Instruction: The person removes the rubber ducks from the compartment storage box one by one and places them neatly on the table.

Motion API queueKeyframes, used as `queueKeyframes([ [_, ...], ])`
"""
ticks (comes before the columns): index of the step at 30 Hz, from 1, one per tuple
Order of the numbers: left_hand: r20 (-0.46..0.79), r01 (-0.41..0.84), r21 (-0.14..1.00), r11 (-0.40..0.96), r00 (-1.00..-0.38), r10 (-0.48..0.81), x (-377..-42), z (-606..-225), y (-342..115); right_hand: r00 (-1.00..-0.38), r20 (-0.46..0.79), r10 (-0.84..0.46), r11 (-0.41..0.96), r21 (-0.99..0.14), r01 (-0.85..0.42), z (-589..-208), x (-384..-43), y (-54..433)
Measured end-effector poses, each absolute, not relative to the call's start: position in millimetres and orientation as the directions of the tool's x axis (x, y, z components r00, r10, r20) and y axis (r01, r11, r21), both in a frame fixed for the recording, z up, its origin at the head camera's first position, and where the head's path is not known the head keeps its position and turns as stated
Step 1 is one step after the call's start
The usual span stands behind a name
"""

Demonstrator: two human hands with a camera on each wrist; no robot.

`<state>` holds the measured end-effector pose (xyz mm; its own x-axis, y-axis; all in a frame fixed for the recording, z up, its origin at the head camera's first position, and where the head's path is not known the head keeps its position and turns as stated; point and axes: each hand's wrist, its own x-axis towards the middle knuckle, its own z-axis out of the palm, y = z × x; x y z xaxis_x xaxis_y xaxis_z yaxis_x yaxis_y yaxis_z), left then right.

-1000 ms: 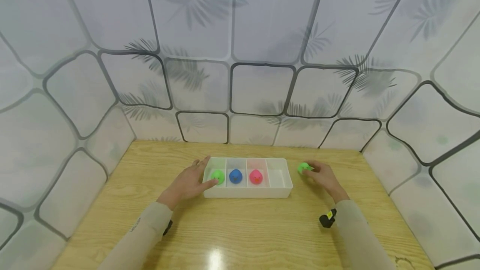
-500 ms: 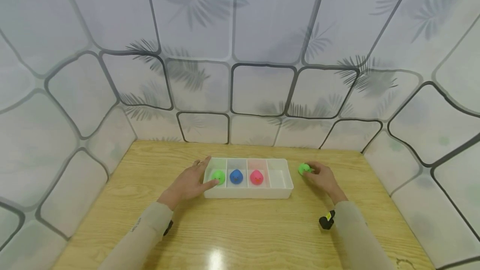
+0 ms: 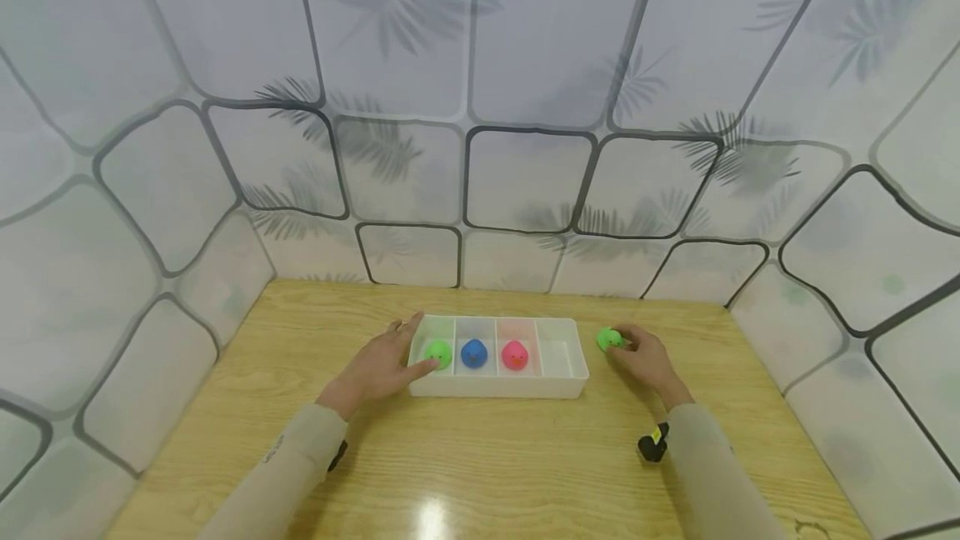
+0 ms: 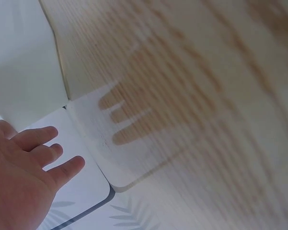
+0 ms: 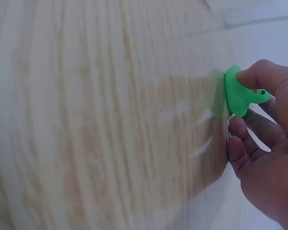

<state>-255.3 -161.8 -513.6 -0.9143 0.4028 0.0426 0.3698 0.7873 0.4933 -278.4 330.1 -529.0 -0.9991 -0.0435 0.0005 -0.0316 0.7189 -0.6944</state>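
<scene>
A white divided tray (image 3: pixel 498 387) stands on the table. From left to right, its compartments hold a green rubber duck (image 3: pixel 437 351), a blue rubber duck (image 3: pixel 474 353) and a pink rubber duck (image 3: pixel 514 355); the rightmost has none. My left hand (image 3: pixel 377 365) rests at the tray's left end, thumb reaching over the front corner by the green duck. In the left wrist view, the fingers of that hand (image 4: pixel 24 175) extend nearly straight. Right of the tray, my right hand (image 3: pixel 648 359) pinches a second green rubber duck (image 5: pixel 238 93), which touches the table.
The wooden table (image 3: pixel 495 465) meets patterned wall panels (image 3: pixel 525 173) at the back and on both sides. A small black device (image 3: pixel 654 442) is on the right wrist beside the sleeve. Bare wood shows in front of the tray.
The green duck in my right hand has turned slightly, so its face now points more toward me. Both hands and the tray stay in nearly the same place.
</scene>
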Motion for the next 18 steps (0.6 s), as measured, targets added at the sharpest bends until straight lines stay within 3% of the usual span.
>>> queueKeyframes([
  [11, 0.053, 0.379, 0.49, 0.785, -0.912, 0.407, -256.0, -514.6, -161.8, -0.999, 0.011, -0.041, 0.746, -0.665, -0.038, -528.7, -279.7, 328.9],
  [18, 0.055, 0.383, 0.488, 0.784, -0.91, 0.411, -255.4, -513.2, -161.7, -0.999, 0.039, -0.013, 0.708, -0.706, -0.036, -510.8, -278.4, 324.1],
])
